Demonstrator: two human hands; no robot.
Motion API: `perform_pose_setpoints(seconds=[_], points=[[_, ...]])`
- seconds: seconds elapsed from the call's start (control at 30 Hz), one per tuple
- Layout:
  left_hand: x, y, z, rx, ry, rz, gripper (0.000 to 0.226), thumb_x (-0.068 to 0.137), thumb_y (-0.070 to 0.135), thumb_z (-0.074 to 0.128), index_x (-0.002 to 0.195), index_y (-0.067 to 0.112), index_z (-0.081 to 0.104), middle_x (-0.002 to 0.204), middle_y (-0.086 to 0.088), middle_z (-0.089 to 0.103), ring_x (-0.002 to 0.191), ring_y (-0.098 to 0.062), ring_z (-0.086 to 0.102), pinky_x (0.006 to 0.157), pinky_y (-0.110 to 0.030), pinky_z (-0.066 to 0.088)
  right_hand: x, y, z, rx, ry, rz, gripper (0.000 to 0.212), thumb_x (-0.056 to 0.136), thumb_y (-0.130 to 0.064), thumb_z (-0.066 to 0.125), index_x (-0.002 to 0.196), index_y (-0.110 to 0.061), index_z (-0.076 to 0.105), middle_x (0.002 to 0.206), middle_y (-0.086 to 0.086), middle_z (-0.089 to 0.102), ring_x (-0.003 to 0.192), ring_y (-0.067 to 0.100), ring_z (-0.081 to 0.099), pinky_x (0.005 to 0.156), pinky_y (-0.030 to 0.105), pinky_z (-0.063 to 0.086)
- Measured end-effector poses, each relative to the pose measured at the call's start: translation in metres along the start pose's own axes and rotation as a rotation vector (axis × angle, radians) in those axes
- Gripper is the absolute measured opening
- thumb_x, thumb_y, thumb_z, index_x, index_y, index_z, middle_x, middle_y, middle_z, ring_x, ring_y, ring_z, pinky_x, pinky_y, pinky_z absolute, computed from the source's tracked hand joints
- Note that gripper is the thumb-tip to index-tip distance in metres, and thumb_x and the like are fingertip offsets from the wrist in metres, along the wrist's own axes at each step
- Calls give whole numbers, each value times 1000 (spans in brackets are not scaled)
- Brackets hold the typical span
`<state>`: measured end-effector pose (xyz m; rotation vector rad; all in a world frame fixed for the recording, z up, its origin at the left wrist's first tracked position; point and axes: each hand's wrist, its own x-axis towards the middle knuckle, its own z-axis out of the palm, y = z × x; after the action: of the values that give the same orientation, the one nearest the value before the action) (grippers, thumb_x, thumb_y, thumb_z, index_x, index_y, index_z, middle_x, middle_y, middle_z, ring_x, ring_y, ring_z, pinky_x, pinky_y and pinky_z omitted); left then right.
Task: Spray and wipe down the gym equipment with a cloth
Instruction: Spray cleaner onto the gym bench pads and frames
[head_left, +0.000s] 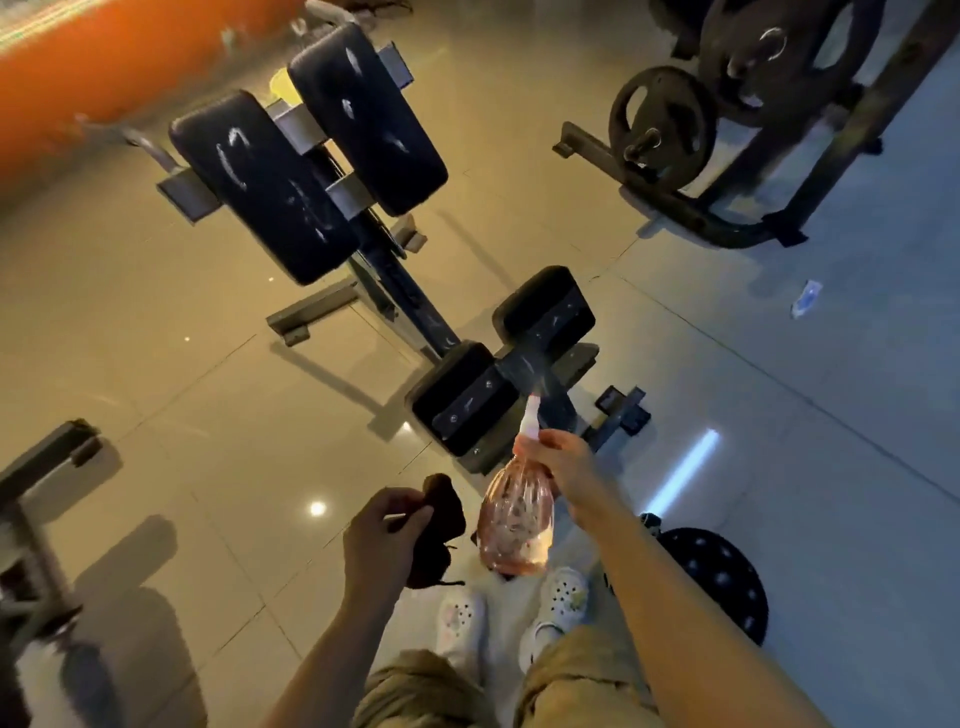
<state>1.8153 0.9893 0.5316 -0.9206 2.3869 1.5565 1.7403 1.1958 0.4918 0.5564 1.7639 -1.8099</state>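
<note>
A black padded gym bench stands on the tiled floor ahead of me, with two large upper pads streaked with white marks and two lower roller pads nearer to me. My right hand grips the neck of a clear pinkish spray bottle. Its white nozzle points at the lower pads, and a fine mist shows just beyond it. My left hand holds a dark cloth bunched in its fingers, low and left of the bottle.
A weight rack with black plates stands at the back right. Part of another metal frame is at the left edge. A dark round dotted object lies by my right foot. A small plastic bottle lies on the floor at right.
</note>
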Motion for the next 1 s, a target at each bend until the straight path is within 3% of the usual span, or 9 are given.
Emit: perform_pose_setpoints(seconds=[0.13,0.4,0.53,0.63,0.83,1.0], points=[[-9,-11,-3,-38,60,-54,22,81,7,75,82,28,69,90,-2,71,83,-28,68,77,-53,55,-2,12,1,73,47,46,30,87,-32,70,106,-10,64,93,9,68,87,25,65,75,36,53],[-13,-17,-9,-77,45,-22,23,83,5,71,82,25,61,91,6,65,90,-25,63,81,-46,52,-12,-11,4,-70,-17,-62,13,90,-28,66,95,-17,66,91,9,67,84,23,64,84,41,54],[-2,-21,-15,-62,5,-45,19,88,4,64,83,22,61,94,4,63,90,-27,59,76,-40,48,-9,-18,10,-168,-13,-64,23,87,-31,69,96,-10,66,84,7,66,77,20,64,75,32,55],[6,-20,-16,-44,-37,-31,26,90,2,59,80,24,66,94,9,64,93,-23,58,82,-42,51,-9,-20,11,-175,-37,-71,19,89,-28,68,97,-12,65,83,5,66,77,17,65,69,26,54],[16,0,4,-35,-77,-9,32,90,-1,55,74,24,67,99,8,54,99,-22,52,87,-37,46,-15,-33,3,-173,-33,-156,8,89,-24,67,95,-23,62,84,-3,67,79,12,66,77,29,57],[16,30,37,24,-205,173,27,92,0,56,84,22,70,96,15,54,97,-15,53,81,-25,43,-21,-52,-28,-253,6,-243,28,89,-24,68,114,-21,56,98,-8,64,95,12,64,85,27,56]])
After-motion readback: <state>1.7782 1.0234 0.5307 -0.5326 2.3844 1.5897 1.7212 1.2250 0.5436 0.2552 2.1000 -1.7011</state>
